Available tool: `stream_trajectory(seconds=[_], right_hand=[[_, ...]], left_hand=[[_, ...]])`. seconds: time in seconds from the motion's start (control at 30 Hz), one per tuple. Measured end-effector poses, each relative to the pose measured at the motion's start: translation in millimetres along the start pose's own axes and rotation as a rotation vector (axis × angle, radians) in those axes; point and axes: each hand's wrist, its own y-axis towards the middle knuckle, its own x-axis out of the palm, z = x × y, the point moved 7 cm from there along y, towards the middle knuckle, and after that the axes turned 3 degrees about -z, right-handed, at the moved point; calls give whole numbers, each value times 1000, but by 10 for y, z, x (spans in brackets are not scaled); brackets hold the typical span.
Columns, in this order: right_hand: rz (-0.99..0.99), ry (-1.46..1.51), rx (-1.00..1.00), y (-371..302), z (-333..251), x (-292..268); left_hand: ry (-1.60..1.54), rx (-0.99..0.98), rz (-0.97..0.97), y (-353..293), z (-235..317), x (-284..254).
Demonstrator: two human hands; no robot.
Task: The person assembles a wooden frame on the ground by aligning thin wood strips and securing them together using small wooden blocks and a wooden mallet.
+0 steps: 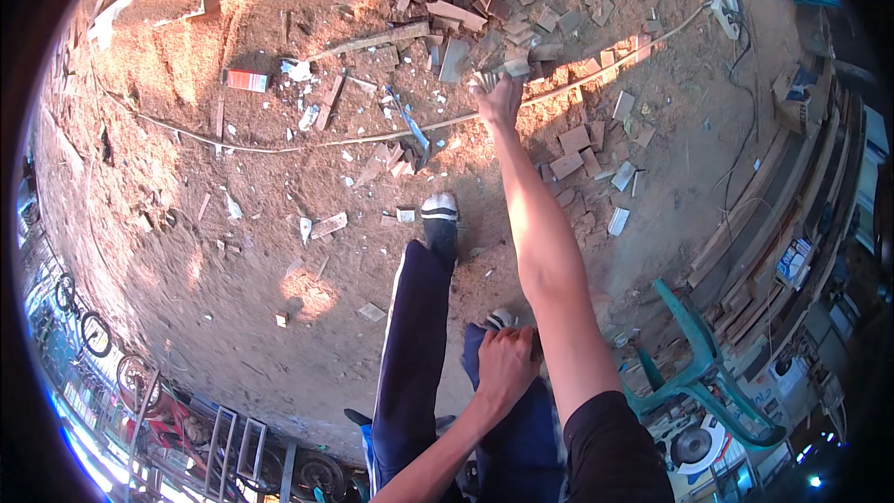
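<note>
My right arm stretches far forward over the littered ground. Its hand (499, 99) is closed at the edge of a heap of small flat wood offcuts (453, 61), gripping a few thin wood pieces (485, 82); the fingers are partly hidden. Close to my right leg, my left hand (508, 360) is curled into a fist. A small dark bit shows beside its fingers, but I cannot make out what it is. More wood offcuts (575, 140) lie scattered to the right of my outstretched forearm.
A long thin strip (279, 147) curves across the sawdust-covered ground. A blue-handled tool (407, 119) and a red-and-white box (245, 80) lie left of the heap. Right are a power strip (724, 17) with dark cord, long planks (745, 224) and a green plastic chair (694, 363).
</note>
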Motion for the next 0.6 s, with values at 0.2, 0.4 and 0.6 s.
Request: stream_trajectory(seconds=[0.2,0.4,0.6], right_hand=[[106,125,-205,-311,-194,-399],[396,502,-436,-1642,-1298,-2098],[367,352,-214,-2717,-1243,-3648]], left_hand=[[-24,-6,68,78,-63,-213],[-371,-219,123,-348,-378,-247],[-573,-312,193,-1710,9,-705]])
